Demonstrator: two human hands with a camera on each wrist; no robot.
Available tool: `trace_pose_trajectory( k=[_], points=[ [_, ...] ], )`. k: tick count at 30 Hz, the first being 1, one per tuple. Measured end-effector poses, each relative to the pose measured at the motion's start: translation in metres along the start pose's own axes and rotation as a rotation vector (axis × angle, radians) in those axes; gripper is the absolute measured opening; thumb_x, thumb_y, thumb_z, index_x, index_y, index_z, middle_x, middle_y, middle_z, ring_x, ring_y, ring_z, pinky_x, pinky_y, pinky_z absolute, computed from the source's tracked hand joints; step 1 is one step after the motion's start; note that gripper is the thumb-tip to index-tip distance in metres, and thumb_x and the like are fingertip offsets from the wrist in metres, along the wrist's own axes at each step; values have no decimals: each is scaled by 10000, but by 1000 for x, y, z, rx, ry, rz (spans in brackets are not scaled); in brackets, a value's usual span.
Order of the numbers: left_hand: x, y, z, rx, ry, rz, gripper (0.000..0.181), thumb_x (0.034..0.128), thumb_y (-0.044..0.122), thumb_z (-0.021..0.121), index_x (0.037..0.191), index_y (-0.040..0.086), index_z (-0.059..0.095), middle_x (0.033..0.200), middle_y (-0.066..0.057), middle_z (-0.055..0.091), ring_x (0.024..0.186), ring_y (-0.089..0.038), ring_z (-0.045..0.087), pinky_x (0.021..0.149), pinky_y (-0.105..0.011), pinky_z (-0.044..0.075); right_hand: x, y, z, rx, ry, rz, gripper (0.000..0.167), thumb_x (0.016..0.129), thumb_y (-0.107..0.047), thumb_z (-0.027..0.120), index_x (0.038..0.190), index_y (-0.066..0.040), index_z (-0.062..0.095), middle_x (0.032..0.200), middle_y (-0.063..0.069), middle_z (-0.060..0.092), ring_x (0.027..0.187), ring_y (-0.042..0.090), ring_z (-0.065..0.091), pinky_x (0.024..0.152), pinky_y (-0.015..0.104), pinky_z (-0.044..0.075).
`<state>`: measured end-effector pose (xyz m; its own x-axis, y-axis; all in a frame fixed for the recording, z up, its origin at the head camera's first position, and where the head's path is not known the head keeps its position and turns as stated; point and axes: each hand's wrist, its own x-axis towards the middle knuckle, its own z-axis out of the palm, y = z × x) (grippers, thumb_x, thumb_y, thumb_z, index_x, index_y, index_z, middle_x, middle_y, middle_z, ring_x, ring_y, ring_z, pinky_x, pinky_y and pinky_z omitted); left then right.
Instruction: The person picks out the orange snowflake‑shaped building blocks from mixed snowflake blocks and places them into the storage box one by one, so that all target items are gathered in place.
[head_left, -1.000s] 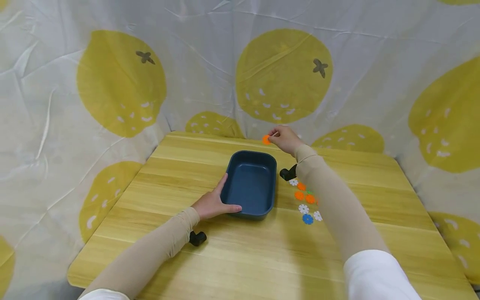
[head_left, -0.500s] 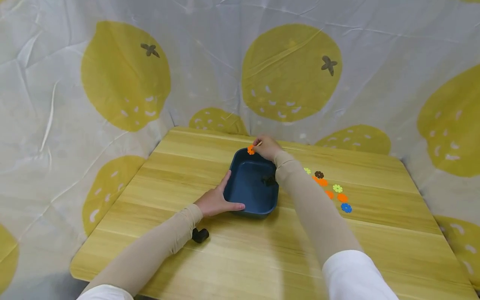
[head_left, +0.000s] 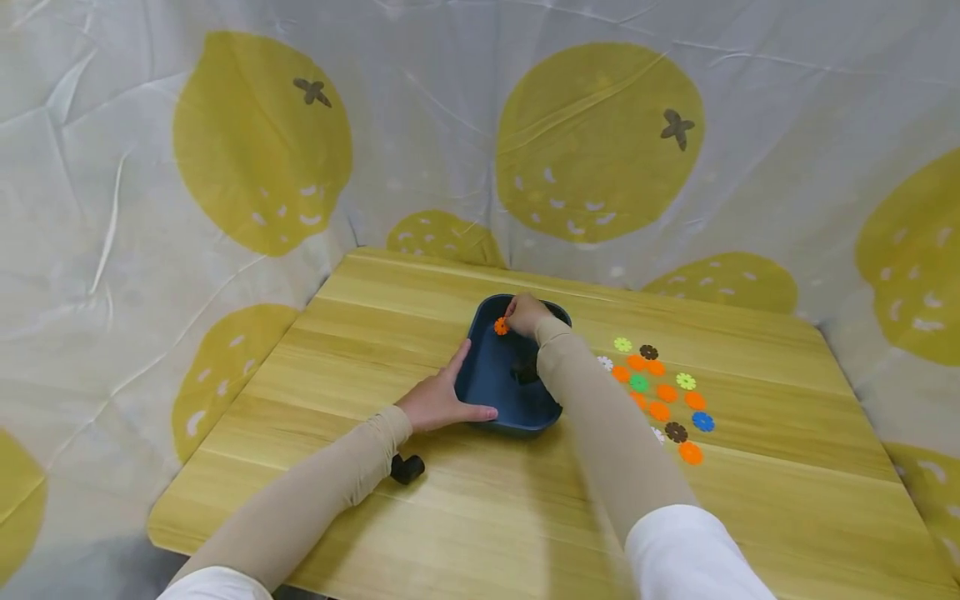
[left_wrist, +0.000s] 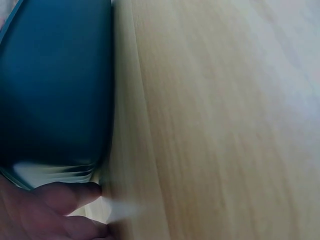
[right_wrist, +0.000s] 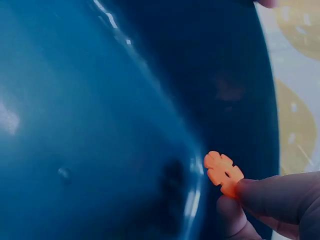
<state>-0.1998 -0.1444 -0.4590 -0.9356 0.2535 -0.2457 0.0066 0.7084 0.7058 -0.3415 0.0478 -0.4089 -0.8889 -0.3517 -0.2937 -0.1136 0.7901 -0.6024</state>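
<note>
A dark blue rectangular plastic bin point(head_left: 498, 392) stands near the middle of the wooden table. My left hand point(head_left: 438, 402) rests against its near left corner, thumb and forefinger spread along two sides. In the left wrist view, fingers point(left_wrist: 70, 197) of that hand lie close to the bin's wall point(left_wrist: 60, 90). Inside the bin, toward its far end, my right hand point(head_left: 527, 315) pinches an orange snowflake-shaped plastic disc point(right_wrist: 222, 172) between thumb and forefinger. The disc is held on edge near the bin's inner wall. Part of the bin is hidden by the right forearm.
To the right of the bin lie several loose flower-shaped discs, among them an orange point(head_left: 691, 452), a blue point(head_left: 703, 421), a green point(head_left: 638, 382) and a brown one point(head_left: 677, 432). A lemon-print curtain point(head_left: 420, 125) hangs behind the table point(head_left: 787, 500).
My right hand has carried the orange disc left and down, from beyond the bin's far right corner into the bin. My left hand has kept its place at the bin.
</note>
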Motion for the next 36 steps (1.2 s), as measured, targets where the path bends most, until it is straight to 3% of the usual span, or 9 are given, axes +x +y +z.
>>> trace_pose_trajectory(
  k=[4, 10, 18, 23, 30, 36],
  points=[
    [1, 3, 1, 1, 2, 2, 1297, 697, 749, 781, 1624, 397, -55, 1649, -188, 307, 1403, -370, 503, 1132, -499, 446, 0, 3, 4, -18, 14, 18, 259, 982, -70, 540, 1202, 23, 639, 1277, 191, 636, 1101, 302, 602, 1011, 401, 512],
    [0, 7, 0, 5, -1, 3, 1302, 700, 743, 784, 1624, 392, -64, 1642, -205, 311, 1386, -383, 516, 1119, -502, 457, -1, 5, 5, -24, 23, 23, 230, 999, -107, 565, 1167, 14, 664, 1216, 173, 660, 1032, 275, 610, 974, 395, 529],
    [0, 8, -4, 2, -2, 5, 1301, 696, 748, 782, 1623, 396, -59, 1644, -208, 306, 1412, -390, 487, 1130, -512, 442, -4, 6, 1, 39, 15, 4, 201, 1003, -129, 598, 1141, 7, 648, 1193, 167, 648, 1024, 276, 605, 977, 429, 531],
    [0, 7, -3, 0, -4, 6, 1299, 698, 752, 777, 1623, 395, -61, 1636, -214, 320, 1422, -388, 476, 1132, -518, 438, -6, 7, -2, 70, 18, -6, 178, 996, -155, 627, 1091, -5, 641, 1121, 142, 635, 955, 251, 579, 899, 395, 525],
    [0, 5, -1, 6, -4, -9, 1297, 700, 766, 765, 1625, 389, -63, 1606, -240, 365, 1394, -399, 506, 1110, -527, 456, -8, 12, -12, 65, 32, -29, 199, 1010, -195, 618, 1108, -25, 649, 1203, 152, 635, 969, 251, 565, 900, 388, 508],
    [-1, 1, 0, -8, -5, -26, 1300, 693, 764, 772, 1620, 406, -65, 1608, -235, 366, 1402, -399, 496, 1120, -539, 444, -10, 21, -31, 98, 56, -12, 246, 1015, -254, 614, 1146, -47, 625, 1161, 132, 588, 797, 206, 486, 698, 308, 432]
  ],
)
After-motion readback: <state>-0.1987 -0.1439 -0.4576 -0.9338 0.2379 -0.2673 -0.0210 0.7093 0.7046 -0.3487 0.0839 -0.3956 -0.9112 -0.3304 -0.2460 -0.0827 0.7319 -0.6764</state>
